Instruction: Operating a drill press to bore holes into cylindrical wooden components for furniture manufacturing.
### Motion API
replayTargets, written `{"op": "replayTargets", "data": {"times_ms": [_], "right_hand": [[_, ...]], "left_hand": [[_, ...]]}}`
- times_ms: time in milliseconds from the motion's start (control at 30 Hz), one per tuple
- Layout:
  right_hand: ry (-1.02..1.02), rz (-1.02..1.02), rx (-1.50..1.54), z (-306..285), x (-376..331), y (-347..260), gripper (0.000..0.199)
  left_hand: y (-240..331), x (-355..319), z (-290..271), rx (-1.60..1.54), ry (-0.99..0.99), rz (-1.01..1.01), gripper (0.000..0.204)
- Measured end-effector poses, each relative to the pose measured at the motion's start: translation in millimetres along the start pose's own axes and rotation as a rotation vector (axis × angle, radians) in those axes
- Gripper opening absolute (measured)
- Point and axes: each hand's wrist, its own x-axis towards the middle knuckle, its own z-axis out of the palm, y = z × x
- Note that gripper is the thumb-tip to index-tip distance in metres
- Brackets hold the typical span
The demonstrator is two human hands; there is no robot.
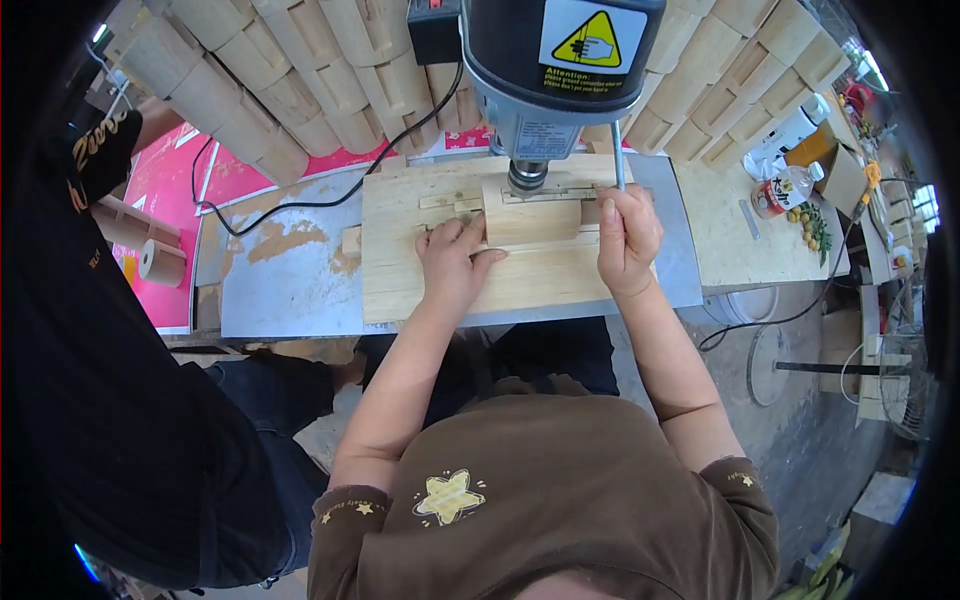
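Observation:
A drill press (pixel 555 115) stands over the bench, its chuck (pixel 527 177) right above a pale, rounded wooden block (pixel 538 220). The bit's tip cannot be made out. Thin wooden strips (pixel 450 200) lie around the block on a flat plywood board (pixel 420 295). My left hand (pixel 456 265) grips the block's left end, thumb along its near edge and fingers behind. With my right hand (pixel 630 238) closed round it, the metal feed lever (pixel 618 155) comes down at the right of the press.
Stacked hollowed wooden pieces (pixel 300 75) line the back. A black cable (pixel 330 200) loops over the left of the bench. Another person (pixel 130 350) stands close on my left. At the right are a bottle (pixel 785 190) and an open cardboard box (pixel 843 180).

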Motion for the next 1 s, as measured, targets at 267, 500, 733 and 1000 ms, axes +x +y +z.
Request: {"op": "replayTargets", "data": {"times_ms": [267, 500, 733, 1000], "right_hand": [[0.017, 0.106, -0.08, -28, 111, -38, 0.014], [-0.033, 0.279, -0.161, -2, 185, 7, 0.028], [-0.559, 0.165, -0.246, -32, 43, 36, 0.03], [-0.665, 0.097, -0.382, -36, 0, 27, 0.028]], "left_hand": [[1, 2, -2, -0.07, -0.042, -0.064, 0.053], [14, 17, -2, -0.209, -0.009, -0.067, 0.045], [2, 16, 2, -0.267, 0.04, -0.031, 0.041], [-25, -13, -69, -0.305, 0.068, -0.032, 0.038]]}}
